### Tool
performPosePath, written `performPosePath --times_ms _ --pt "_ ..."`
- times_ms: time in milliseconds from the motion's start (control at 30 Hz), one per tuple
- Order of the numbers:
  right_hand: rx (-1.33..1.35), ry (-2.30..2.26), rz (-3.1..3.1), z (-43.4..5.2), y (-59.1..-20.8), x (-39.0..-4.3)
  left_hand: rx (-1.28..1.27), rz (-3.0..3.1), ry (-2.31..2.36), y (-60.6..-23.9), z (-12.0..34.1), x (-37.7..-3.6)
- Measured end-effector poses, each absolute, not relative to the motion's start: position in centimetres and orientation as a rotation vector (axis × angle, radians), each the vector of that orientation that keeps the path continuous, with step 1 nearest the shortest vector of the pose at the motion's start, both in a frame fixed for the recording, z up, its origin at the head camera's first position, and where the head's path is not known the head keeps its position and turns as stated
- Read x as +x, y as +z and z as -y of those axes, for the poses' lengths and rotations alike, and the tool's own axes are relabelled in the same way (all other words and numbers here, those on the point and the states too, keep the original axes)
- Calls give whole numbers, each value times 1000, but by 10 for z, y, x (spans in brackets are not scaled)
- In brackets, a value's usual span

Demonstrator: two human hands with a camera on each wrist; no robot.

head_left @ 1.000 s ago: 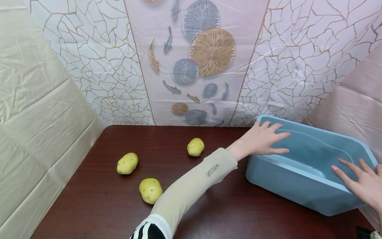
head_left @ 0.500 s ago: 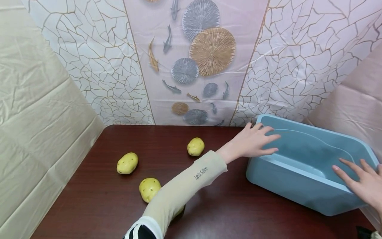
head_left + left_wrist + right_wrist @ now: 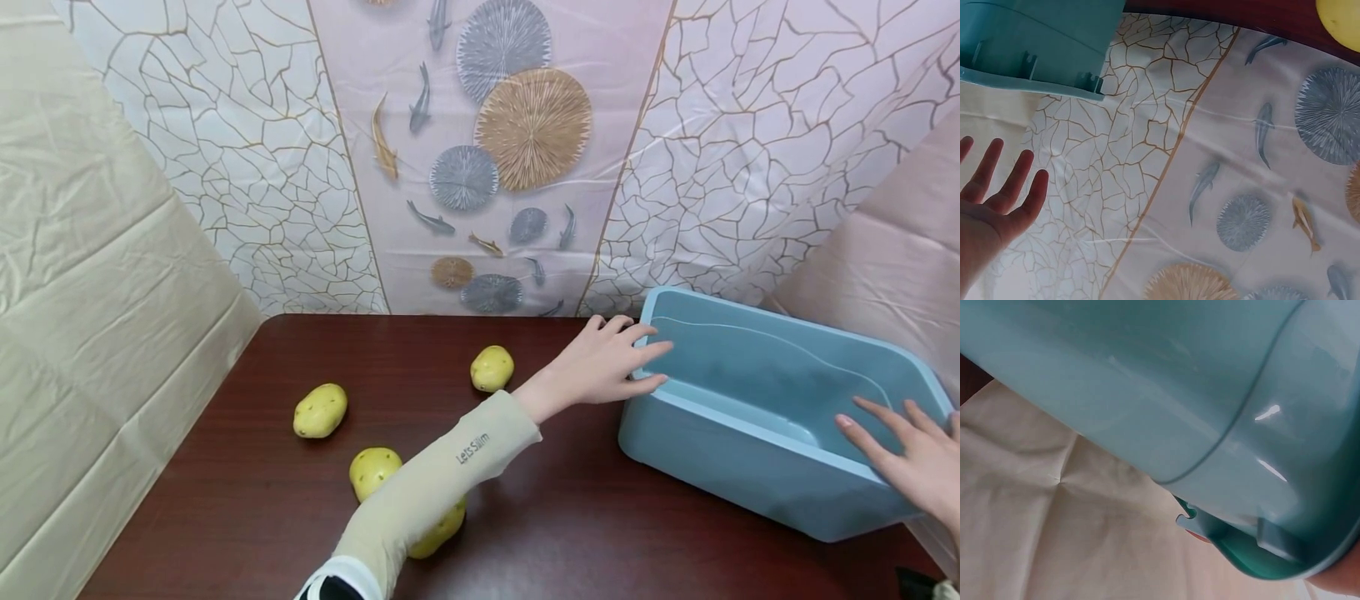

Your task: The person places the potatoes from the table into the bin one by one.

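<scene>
A blue plastic basin (image 3: 757,467) stands at the right end of the dark red worktop (image 3: 247,508), tilted so that its open inside faces the person, with its far rim close to the patterned backdrop (image 3: 510,125). From the middle of the worktop it lies at about 3 o'clock.

The left hand (image 3: 603,367) is at the basin's left end, at 9 o'clock from the basin's middle. Its fingers (image 3: 648,354) are straight and spread, their tips lying on the rim at the near left corner; nothing is clasped. In the left wrist view the same hand (image 3: 991,206) shows flat and open, the basin's underside (image 3: 1035,37) at 12 o'clock from it.

The right hand (image 3: 911,458) lies at the basin's right end, at 4 o'clock from its middle, fingers (image 3: 870,433) straight and laid on the inner wall near the rim, gripping nothing.

Three yellow potatoes lie on the worktop, well apart from the basin: one (image 3: 492,368) just left of the left wrist, one (image 3: 320,410) at 9 o'clock from the worktop's middle, and one (image 3: 375,471) partly hidden under the beige sleeve (image 3: 427,500).
</scene>
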State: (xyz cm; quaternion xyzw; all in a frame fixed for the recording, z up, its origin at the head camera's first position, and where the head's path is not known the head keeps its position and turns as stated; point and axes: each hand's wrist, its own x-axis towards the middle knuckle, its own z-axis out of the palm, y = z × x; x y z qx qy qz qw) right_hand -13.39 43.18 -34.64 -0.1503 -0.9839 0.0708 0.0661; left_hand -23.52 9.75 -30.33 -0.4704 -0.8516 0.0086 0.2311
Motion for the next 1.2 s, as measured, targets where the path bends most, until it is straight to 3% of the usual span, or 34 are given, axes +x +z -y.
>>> performPosePath --times_ms 1200 --pt "-461 234 2952 -431 -348 -134 -1227 2282 -61 -329 -52 -227"
